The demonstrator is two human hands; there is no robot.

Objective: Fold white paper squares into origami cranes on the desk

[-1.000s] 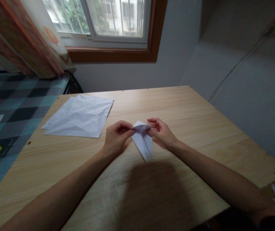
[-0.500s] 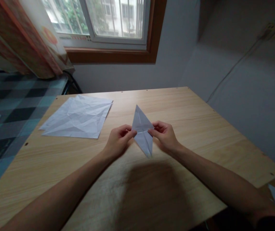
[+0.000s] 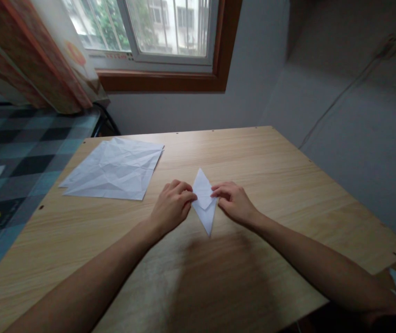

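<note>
The left hand (image 3: pixel 174 202) grips the left corner of a folded white paper (image 3: pixel 204 191), thumb against curled fingers. The right hand (image 3: pixel 235 200) has its fingertips on the opposite corner, with the thumb at the edge; whether it pinches the paper there, I cannot tell.

The folded paper is a slim diamond between the two hands, over the middle of the bench (image 3: pixel 281 173). Its long axis runs away from the person, slightly aslant: the far tip points toward the window side and a little left, while the near tip points back toward the person and a little right. The near tip is the longer and sharper of the two. A shorter flap lies over the upper face, its point aimed the same way as the near tip. The short axis runs from hand to hand.

Farther off, at the bench's far left, creased white sheets (image 3: pixel 116 169) overlap, lying flat. Beyond the bench's left edge is a checked cloth (image 3: pixel 41 134). A curtain (image 3: pixel 41 55) hangs above it, beside a barred window (image 3: pixel 170 27). On the right wall, a cable (image 3: pixel 339 95) slants downward.
</note>
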